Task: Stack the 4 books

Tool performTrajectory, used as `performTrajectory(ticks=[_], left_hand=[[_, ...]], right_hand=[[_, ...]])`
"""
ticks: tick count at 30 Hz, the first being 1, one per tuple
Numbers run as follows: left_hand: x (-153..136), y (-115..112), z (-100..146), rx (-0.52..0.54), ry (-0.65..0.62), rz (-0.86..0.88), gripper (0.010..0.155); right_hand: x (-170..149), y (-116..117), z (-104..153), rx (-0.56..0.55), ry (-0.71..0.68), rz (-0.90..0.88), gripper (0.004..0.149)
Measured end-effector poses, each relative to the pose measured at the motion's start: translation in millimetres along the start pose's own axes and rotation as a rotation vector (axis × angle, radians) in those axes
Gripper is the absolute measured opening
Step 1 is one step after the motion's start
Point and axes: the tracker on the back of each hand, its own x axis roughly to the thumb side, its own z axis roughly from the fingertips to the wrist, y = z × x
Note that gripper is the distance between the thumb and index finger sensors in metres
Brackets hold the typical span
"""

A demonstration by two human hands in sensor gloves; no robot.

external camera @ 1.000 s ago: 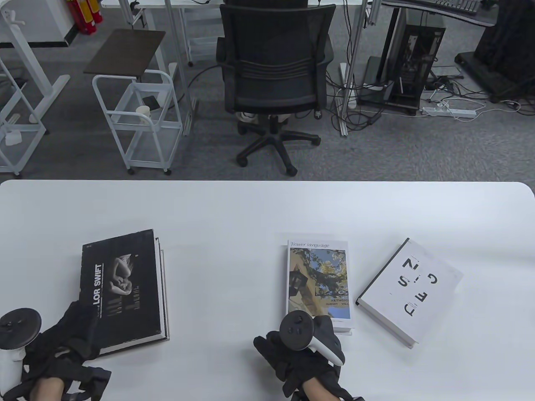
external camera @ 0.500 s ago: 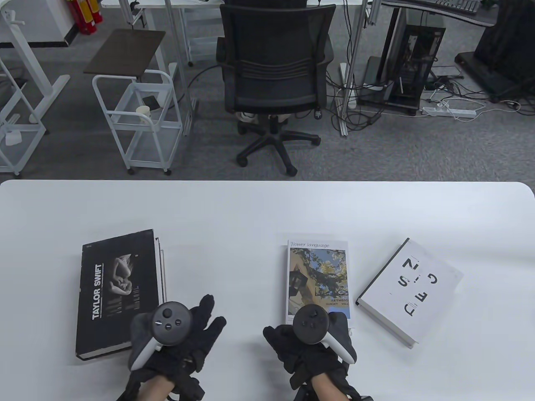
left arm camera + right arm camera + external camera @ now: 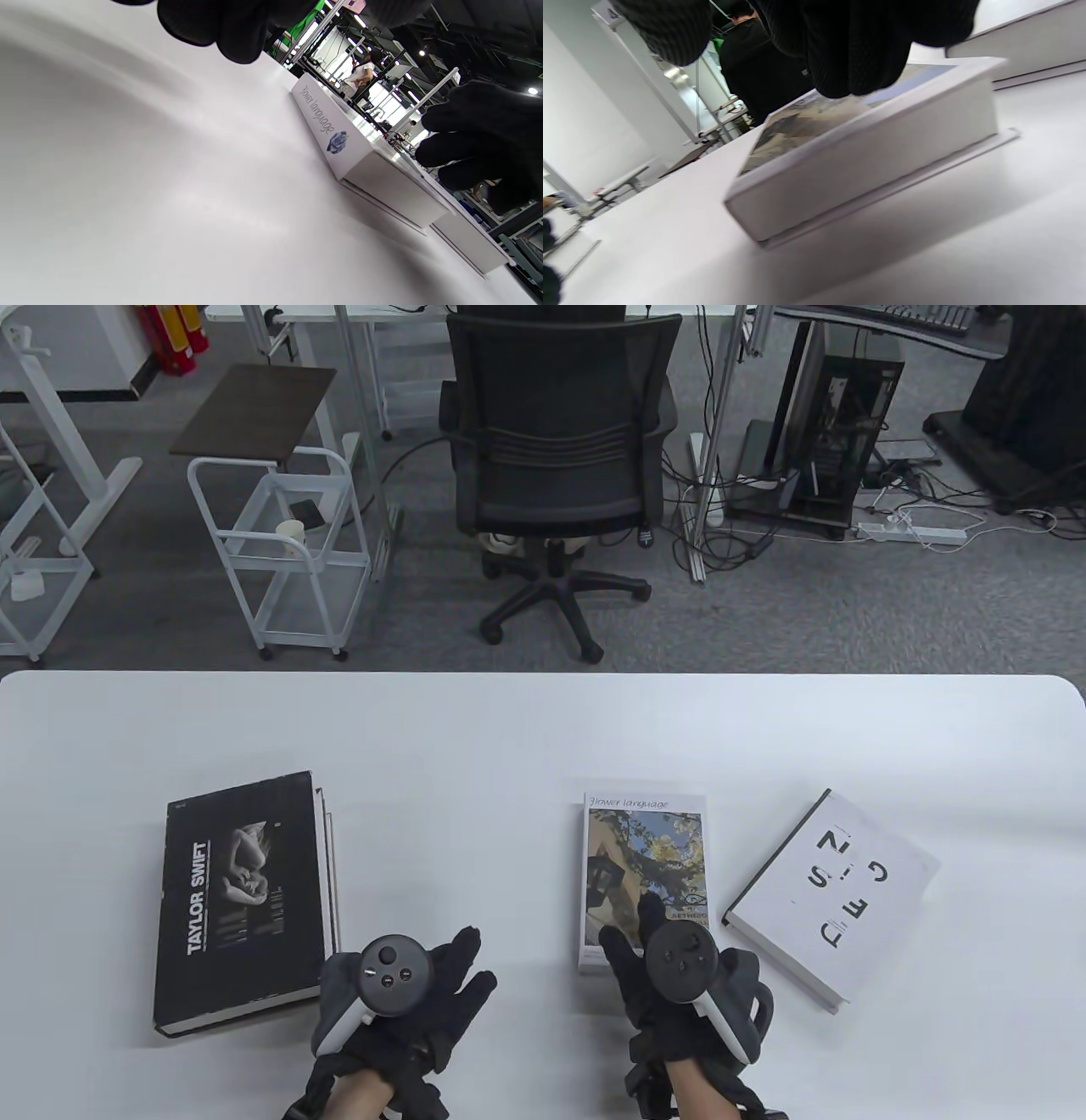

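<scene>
gap: bare table [image 3: 475, 831] between black book [image 3: 242, 899] and flower book [image 3: 640, 848] — right flank: lettered book [image 3: 836, 895] near

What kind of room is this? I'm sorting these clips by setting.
Probably an office or lab: a swivel chair beyond the white table, a computer tower with tangled cables, and a rolling cart.
</scene>
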Motion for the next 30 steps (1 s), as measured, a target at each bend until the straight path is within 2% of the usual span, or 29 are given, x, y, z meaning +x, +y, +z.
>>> performTrajectory(ticks=[5,12,30], left_hand=[[-3.8,-2.4,-1.8,-0.025,0.008,0.014,0.069],[-7.9,0.8,0.7,-0.031,0.013,0.040,0.069],[-16.0,6.4,5.8,-0.053,0.035,0.078,0.068]], right_hand=[[-7.5,10.1,-3.0,0.009,0.060,0.099,0.075],[-13.5,25.1,-8.8,0.103,0.096,0.140,0.076],[-12.1,28.1,-9.5,0.139,0.072,0.107,0.069]])
